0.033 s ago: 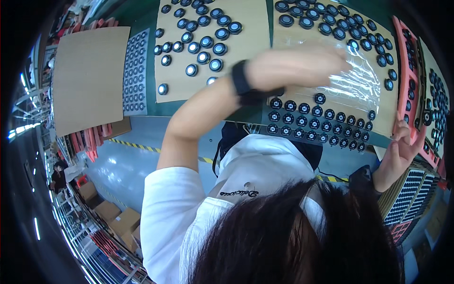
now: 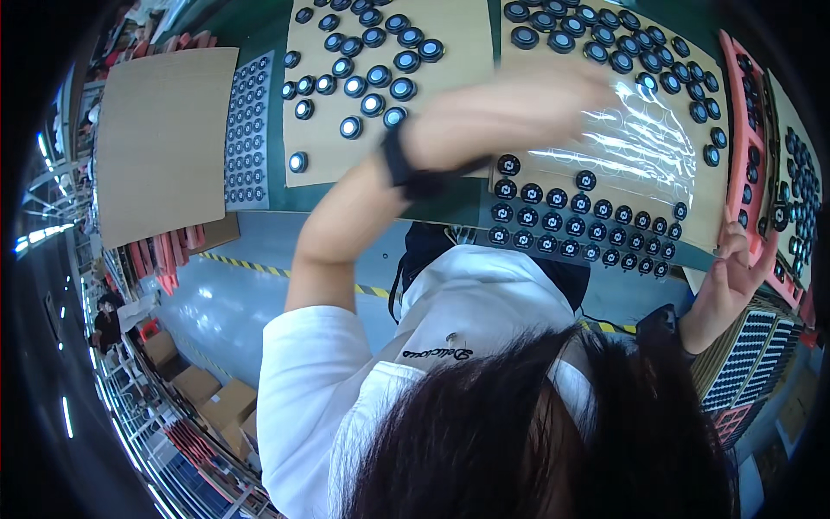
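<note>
My left hand [image 2: 558, 99], blurred by motion, reaches across a clear glossy plastic sheet [image 2: 648, 151] with rows of round outlines. Its fingers are smeared, so any hold is unclear. Rows of black round stickers with white marks [image 2: 574, 226] line the sheet's near part. Off to the right, my right hand [image 2: 726, 281] is raised, its fingertips at a small black round part [image 2: 780, 216] that it appears to pinch. Several black round parts with pale centres [image 2: 561, 41] lie beyond my left hand on a cardboard sheet [image 2: 709, 186].
More black round parts [image 2: 373, 105] sit on another cardboard sheet [image 2: 316, 156] at left. Beside it lie a sticker sheet [image 2: 248, 130] and a bare cardboard sheet [image 2: 164, 147]. A pink foam tray [image 2: 743, 130] stands at right, near stacked trays [image 2: 743, 359].
My left hand and forearm have moved left across the clear sheet, uncovering another black sticker at its left end. My right hand has stayed almost still.
</note>
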Tool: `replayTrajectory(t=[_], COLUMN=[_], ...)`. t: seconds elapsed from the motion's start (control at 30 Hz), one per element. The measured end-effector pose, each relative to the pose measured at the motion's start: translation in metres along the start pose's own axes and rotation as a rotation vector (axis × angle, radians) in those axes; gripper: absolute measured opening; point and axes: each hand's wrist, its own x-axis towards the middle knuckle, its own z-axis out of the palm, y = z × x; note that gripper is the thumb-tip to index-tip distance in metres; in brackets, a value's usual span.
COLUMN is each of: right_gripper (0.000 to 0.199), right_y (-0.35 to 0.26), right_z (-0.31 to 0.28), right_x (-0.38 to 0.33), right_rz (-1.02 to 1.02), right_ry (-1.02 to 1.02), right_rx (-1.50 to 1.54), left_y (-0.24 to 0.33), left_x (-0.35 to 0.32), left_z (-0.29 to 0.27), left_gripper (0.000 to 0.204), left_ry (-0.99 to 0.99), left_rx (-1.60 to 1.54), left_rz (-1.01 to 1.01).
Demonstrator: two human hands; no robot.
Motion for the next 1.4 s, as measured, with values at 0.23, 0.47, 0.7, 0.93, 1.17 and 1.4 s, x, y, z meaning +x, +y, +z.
replayTrajectory(t=[0.23, 0.47, 0.7, 0.93, 1.17, 1.4], right_gripper=[0.078, 0.076, 0.071, 0.068, 0.068, 0.083], right_y=[0.008, 0.008, 0.011, 0.001, -0.012, -0.024], right_z=[0.054, 0.098, 0.109, 0.124, 0.172, 0.192], right_x=[0.000, 0.017, 0.032, 0.047, 0.068, 0.069], right_rz=[0.183, 0.230, 0.167, 0.258, 0.234, 0.564], right_ry=[-0.029, -0.186, -0.198, -0.214, -0.250, -0.284], right_rx=[0.023, 0.017, 0.043, 0.056, 0.430, 0.618], left_y=[-0.063, -0.101, -0.107, -0.062, 0.017, 0.062], left_x=[-0.132, -0.143, -0.148, -0.129, -0.097, -0.083], left_z=[-0.090, -0.074, -0.074, -0.100, -0.075, -0.056], left_gripper=[0.033, 0.026, 0.037, 0.037, 0.038, 0.043], left_ry=[0.059, -0.095, -0.078, 0.246, 0.247, 0.467], left_rx=[0.183, -0.143, -0.070, -0.371, -0.901, -0.676], left_rz=[-0.587, -0.515, -0.460, -0.711, -0.603, -0.471])
